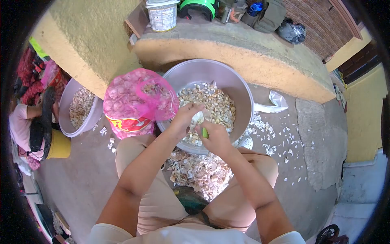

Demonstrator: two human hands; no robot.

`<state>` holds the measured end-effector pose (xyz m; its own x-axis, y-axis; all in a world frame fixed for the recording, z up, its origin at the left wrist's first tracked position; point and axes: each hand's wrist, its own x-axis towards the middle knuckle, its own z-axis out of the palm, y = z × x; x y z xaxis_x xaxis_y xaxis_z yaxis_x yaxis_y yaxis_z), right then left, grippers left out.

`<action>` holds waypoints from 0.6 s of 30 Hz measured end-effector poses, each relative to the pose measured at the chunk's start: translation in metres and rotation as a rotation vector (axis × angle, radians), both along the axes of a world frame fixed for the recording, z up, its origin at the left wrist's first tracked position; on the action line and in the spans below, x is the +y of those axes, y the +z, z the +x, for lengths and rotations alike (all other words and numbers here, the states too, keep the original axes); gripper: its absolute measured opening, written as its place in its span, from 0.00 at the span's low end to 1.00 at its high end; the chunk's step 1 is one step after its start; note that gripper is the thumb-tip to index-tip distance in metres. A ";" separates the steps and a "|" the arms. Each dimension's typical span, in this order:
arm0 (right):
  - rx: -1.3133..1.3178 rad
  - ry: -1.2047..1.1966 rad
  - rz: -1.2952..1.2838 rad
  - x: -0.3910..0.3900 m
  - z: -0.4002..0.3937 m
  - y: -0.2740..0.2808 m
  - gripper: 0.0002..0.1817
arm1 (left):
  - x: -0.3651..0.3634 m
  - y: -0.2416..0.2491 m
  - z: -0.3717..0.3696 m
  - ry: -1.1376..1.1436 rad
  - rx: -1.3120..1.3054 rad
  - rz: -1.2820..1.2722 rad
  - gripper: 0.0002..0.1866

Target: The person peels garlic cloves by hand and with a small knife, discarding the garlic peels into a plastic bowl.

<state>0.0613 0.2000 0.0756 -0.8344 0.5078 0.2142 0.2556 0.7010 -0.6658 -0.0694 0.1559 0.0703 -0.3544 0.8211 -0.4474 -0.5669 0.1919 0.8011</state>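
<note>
My left hand (187, 118) is closed around a whitish garlic bulb (198, 118), held over the near part of a large grey basin (250, 91). Close beside it, my right hand (215, 137) grips a small knife by its green handle (205, 132); the blade is hard to make out. Loose garlic cloves (219, 103) cover the bottom of the basin. Against the basin's left side stands a pink mesh sack (130, 95) full of garlic bulbs, with a red and yellow label.
Garlic skins (199, 173) are heaped between my legs, and scraps lie on the floor at right near a white plastic bag (274, 103). A second basin (97, 112) of cloves and another person (24, 126) are at left. A ledge (235, 53) holds a white bucket (162, 16).
</note>
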 end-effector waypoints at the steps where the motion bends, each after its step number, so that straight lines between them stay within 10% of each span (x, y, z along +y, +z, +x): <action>1: -0.008 -0.001 -0.006 -0.001 0.002 0.002 0.07 | -0.002 0.000 0.001 0.000 -0.030 0.020 0.12; 6: 0.015 0.010 0.008 -0.002 0.010 0.008 0.07 | -0.013 -0.001 -0.001 -0.192 -0.244 0.179 0.14; 18: -0.096 0.106 -0.304 -0.027 0.024 0.016 0.16 | -0.042 -0.020 0.029 0.078 0.722 0.034 0.16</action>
<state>0.0855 0.1727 0.0911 -0.8949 0.4461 -0.0156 0.2636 0.5000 -0.8249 -0.0400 0.1136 0.0500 -0.6098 0.7907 -0.0547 0.0941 0.1407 0.9856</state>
